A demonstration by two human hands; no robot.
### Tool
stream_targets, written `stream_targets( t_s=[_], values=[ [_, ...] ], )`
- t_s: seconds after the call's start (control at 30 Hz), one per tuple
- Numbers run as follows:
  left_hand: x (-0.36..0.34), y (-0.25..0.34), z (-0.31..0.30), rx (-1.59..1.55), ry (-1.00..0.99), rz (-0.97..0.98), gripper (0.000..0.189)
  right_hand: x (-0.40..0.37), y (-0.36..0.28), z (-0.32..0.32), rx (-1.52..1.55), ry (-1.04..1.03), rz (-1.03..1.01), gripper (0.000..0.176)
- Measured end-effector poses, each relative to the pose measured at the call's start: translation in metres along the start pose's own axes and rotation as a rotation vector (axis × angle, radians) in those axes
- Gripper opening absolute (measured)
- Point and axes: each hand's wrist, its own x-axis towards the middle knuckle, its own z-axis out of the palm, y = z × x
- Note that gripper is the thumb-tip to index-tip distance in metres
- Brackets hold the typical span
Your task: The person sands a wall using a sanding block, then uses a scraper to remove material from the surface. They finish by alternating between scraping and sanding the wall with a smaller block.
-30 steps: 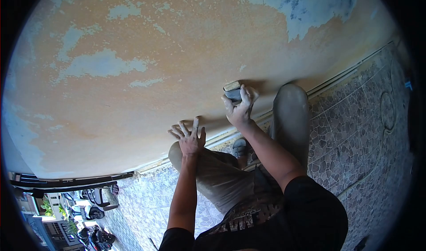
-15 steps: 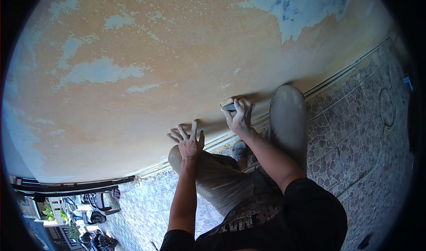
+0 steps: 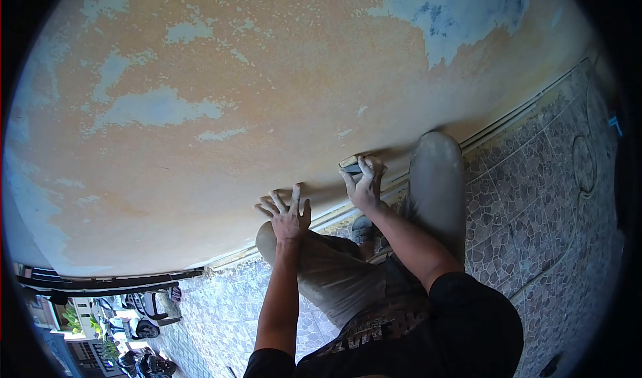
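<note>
Low on the orange-and-white patchy wall (image 3: 200, 157), my right hand (image 3: 365, 179) grips a small block (image 3: 350, 165) with a pale face and a dark side, held against the surface. My left hand (image 3: 287, 220) rests its spread fingers on the wall to the left of the block and holds nothing. Pale dust coats the fingers of both hands. My bent knees, in dusty trousers (image 3: 436, 177), are close to the wall on either side of my right hand.
Stone-patterned floor tiles (image 3: 498, 207) run along the wall base. A hose or cable (image 3: 568, 244) lies across them at the right. Parked motorbikes (image 3: 144, 328) stand at the lower left, beyond a dark rail (image 3: 107, 281). A sandalled foot (image 3: 362, 229) is below my hands.
My right hand has shifted slightly right and down with the block. My left hand shows a very small shift, and the whole view has moved a little.
</note>
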Motion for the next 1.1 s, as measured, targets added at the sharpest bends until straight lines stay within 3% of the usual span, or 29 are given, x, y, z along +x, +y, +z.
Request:
stream_targets(
  t_s=[0.1,0.17,0.23,0.3,0.37,0.47,0.6,0.7,0.73,0.87,1.1],
  values=[
    [0.000,-0.003,-0.002,0.001,0.056,0.023,0.059,0.042,-0.033,-0.003,0.119,0.066,0.045,0.071],
    [0.000,-0.001,-0.008,-0.005,-0.083,0.012,0.062,0.090,-0.051,-0.012,0.155,0.159,0.019,0.067],
    [0.003,0.004,-0.012,-0.021,-0.035,-0.011,0.054,0.104,-0.047,-0.012,0.137,0.174,-0.007,0.069],
    [0.003,0.003,-0.009,0.017,-0.085,-0.030,0.053,0.065,-0.023,-0.002,0.063,0.132,-0.049,0.071],
    [0.001,-0.001,0.003,-0.010,0.015,0.009,0.055,0.030,-0.004,0.000,-0.011,0.098,-0.092,0.072],
    [-0.001,-0.005,0.003,-0.003,-0.017,0.026,0.063,0.018,-0.018,-0.006,-0.006,-0.009,0.016,0.074],
    [-0.001,-0.004,-0.003,0.031,-0.063,0.023,0.066,0.096,-0.051,-0.016,0.085,0.120,0.014,0.068],
    [0.003,0.002,-0.007,-0.008,-0.041,-0.016,0.055,0.088,-0.038,-0.009,0.101,0.148,-0.007,0.073],
    [0.001,-0.001,-0.001,-0.012,0.041,0.023,0.055,0.065,-0.024,0.000,0.085,0.143,-0.028,0.075],
    [0.001,0.000,-0.001,-0.013,0.019,0.001,0.059,0.007,-0.008,-0.003,-0.061,0.000,0.038,0.072],
    [0.001,0.000,-0.005,-0.002,-0.020,-0.001,0.057,0.118,-0.047,-0.020,0.099,0.188,0.019,0.067]
  ],
)
